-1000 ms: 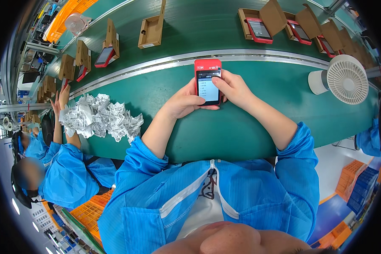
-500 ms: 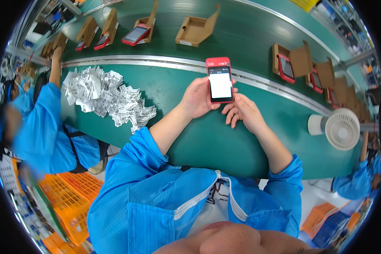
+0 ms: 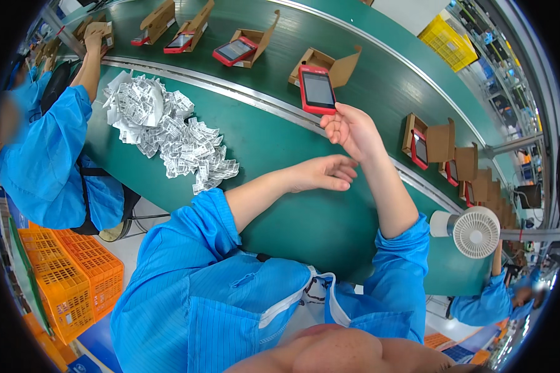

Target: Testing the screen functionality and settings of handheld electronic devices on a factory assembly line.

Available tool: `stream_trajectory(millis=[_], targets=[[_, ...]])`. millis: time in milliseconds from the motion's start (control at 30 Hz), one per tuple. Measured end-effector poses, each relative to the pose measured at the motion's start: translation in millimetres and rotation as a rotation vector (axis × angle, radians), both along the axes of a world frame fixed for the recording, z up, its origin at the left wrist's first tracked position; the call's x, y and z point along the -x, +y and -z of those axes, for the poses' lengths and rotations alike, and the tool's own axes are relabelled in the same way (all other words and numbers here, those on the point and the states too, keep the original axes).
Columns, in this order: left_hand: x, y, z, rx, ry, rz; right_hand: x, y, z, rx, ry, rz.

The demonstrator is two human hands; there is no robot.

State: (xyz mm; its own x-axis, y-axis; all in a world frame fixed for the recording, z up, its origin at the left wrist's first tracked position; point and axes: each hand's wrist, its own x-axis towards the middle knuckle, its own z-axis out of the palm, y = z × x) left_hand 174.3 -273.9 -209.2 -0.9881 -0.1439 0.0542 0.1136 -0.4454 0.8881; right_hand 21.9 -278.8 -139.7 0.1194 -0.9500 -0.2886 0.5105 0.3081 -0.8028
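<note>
My right hand (image 3: pixel 353 130) pinches the lower edge of the red smartphone (image 3: pixel 317 89), holding it just in front of the open cardboard box (image 3: pixel 330 64) on the conveyor belt (image 3: pixel 379 81). My left hand (image 3: pixel 322 174) hovers empty, fingers loosely apart, below the phone over the green surface (image 3: pixel 280 205).

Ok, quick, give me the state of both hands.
Left hand: open, holding nothing, above the table.
Right hand: fingertips on the red phone.

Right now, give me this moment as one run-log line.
right hand: holds red phone by lower edge, above open carton on belt | left hand: empty, over table | label pile: left
</note>
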Motion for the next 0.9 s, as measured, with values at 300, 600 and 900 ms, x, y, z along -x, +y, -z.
stream_trajectory(millis=[300,600,900], targets=[[3.3,4.8,14.4,-0.024,-0.057,-0.035,-2.7,-44.8,63.9,-0.177,-0.130,0.176],[-7.8,0.1,8.4,-0.348,0.006,-0.200,-25.3,32.9,30.0,0.078,0.627,0.168],[-13.2,2.7,-1.4,-0.360,-0.060,-0.093,-58.5,84.0,63.2,0.835,1.602,0.110]])
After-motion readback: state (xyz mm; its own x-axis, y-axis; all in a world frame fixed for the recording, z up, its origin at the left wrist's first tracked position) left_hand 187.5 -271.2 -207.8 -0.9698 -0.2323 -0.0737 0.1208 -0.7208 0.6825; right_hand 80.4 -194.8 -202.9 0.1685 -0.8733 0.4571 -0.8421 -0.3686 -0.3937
